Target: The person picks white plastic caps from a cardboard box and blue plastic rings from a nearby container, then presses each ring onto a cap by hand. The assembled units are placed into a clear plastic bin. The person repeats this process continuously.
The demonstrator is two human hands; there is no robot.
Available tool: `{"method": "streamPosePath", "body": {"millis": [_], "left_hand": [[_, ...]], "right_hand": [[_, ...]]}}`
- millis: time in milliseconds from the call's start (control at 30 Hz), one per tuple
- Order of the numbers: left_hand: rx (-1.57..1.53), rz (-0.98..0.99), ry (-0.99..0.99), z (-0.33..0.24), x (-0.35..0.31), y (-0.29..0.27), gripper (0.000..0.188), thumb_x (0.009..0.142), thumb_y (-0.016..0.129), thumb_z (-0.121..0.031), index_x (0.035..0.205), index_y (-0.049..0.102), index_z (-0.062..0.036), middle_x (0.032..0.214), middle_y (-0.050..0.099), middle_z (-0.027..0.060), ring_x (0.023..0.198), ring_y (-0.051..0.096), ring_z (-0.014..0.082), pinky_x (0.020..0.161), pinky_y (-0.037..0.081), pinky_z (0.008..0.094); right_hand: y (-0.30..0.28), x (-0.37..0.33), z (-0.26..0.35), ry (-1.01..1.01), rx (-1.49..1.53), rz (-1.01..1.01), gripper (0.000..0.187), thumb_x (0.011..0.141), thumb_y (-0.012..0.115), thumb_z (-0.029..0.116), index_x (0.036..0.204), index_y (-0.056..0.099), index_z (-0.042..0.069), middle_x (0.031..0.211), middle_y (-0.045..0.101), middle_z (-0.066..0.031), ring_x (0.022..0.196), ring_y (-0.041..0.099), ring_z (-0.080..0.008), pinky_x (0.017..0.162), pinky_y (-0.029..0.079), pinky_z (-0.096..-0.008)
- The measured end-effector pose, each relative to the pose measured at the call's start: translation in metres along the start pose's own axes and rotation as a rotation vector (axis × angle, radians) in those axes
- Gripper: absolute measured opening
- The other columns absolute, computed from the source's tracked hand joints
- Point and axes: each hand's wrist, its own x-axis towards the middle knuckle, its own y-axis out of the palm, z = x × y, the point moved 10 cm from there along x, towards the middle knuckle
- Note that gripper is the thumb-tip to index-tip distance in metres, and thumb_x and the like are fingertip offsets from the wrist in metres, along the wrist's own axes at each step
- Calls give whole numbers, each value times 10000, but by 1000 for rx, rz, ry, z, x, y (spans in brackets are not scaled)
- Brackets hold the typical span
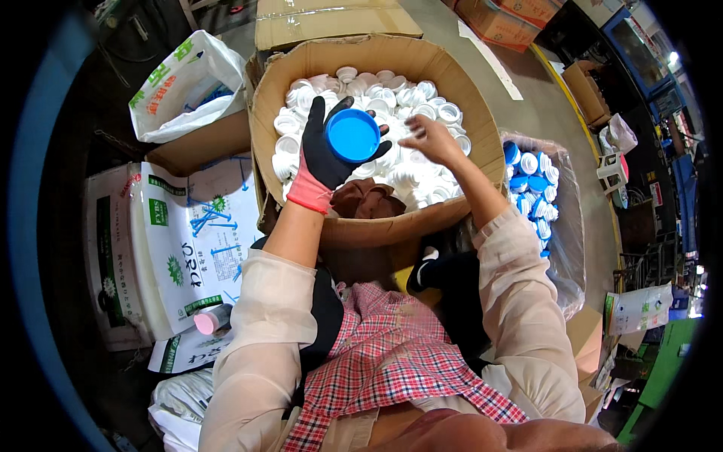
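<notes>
My left hand (325,151), in a black glove with a pink cuff, holds a round blue cap (353,135) with its hollow side facing up. The thumb and fingers show around the cap's edge. To the right, my bare right hand (433,140) hovers over the white caps with its fingers apart, slightly blurred, and nothing visible in them. Both hands are above a large open carton (482,135) filled with white plastic caps (399,98). A brown cloth (365,199) lies at the carton's near side.
Right of the carton, a plastic-lined box (566,218) contains blue-and-white caps (536,184). On the left, blue plastic pieces (211,218) lie on printed sacking (169,264) beside a pink-ended cylinder (212,319). A white bag (188,83) stands behind them. A closed carton (339,19) is at the back.
</notes>
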Motion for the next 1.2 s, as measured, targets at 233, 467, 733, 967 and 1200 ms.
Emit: {"method": "streamPosePath", "body": {"millis": [233, 467, 733, 967, 1200], "left_hand": [[-209, 103, -44, 4, 6, 17, 699, 909, 559, -549, 1359, 409, -36, 1459, 313, 309, 1356, 285, 535, 1105, 260, 653], [27, 197, 12, -2, 3, 30, 750, 926, 401, -668, 1363, 429, -59, 1316, 488, 282, 1193, 499, 517, 991, 399, 668], [563, 123, -19, 28, 3, 26, 721, 1004, 298, -571, 1311, 479, 56, 1166, 625, 235, 1071, 632, 322, 965, 489, 432], [427, 94, -38, 56, 6, 40, 726, 987, 307, -608, 1416, 386, -29, 1295, 566, 194, 1147, 585, 300, 958, 496, 404], [1198, 328, 367, 69, -2, 60, 681, 1012, 419, -466, 1525, 200, -74, 1490, 349, 109, 1343, 384, 245, 1127, 296, 387]], "right_hand": [[115, -20, -114, 310, -376, 304, 727, 701, 788, 339, 1254, 441, 18, 1109, 572, -332, 1020, 595, -488, 864, 504, -494], [-3, -40, -10, -8, 310, -57, 631, 698, 812, 199, 1240, 512, 80, 1129, 579, -138, 943, 585, -270, 815, 515, -368], [-33, -131, 119, -761, -351, -161, 575, 677, 680, -28, 1239, 579, 46, 1404, 474, -3, 981, 533, -289, 816, 515, -356], [-25, -135, 101, -694, -298, -83, 524, 663, 746, 54, 1168, 609, 22, 1364, 503, -34, 958, 543, -271, 800, 526, -347], [-51, -143, 112, -654, 17, -122, 583, 641, 730, 93, 1190, 551, 18, 1248, 509, -127, 1065, 530, -334, 896, 485, -408]]}}
